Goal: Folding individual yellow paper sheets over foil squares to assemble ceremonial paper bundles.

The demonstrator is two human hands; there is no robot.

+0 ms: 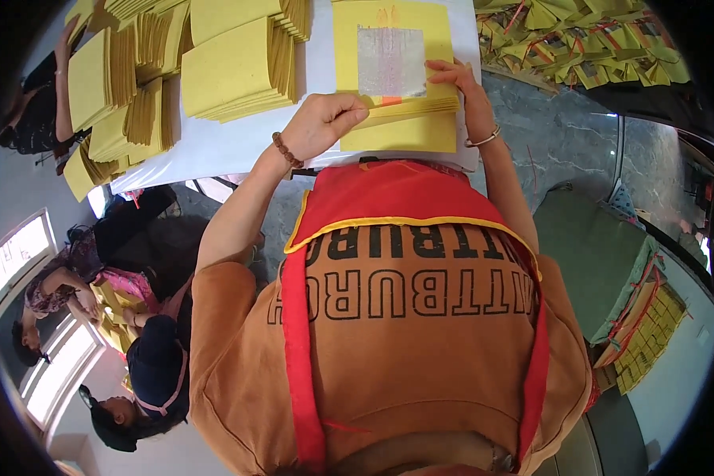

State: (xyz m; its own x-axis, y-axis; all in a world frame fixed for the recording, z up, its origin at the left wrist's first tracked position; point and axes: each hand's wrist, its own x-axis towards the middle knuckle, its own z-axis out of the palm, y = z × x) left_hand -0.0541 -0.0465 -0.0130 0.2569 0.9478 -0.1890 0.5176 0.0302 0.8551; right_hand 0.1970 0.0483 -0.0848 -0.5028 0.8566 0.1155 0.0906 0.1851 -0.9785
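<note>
The left hand's [319,127] thumb and curled fingers clamp the left end of a folded yellow strip [414,109]; the right hand's [472,91] fingers lie slightly apart over the yellow sheet's [346,55] right edge (beside its silver square [391,63]). The sheet lies on the white table [222,147], right of yellow stacks [228,75].

Green cover [591,258], grey floor [563,151]; window [16,258]

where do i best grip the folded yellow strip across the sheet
Probably by its two ends, coming from left and right: the folded yellow strip runs crosswise as a long, narrow band. The left hand is at its left end; its right end lies uncovered, beside the right hand.
</note>
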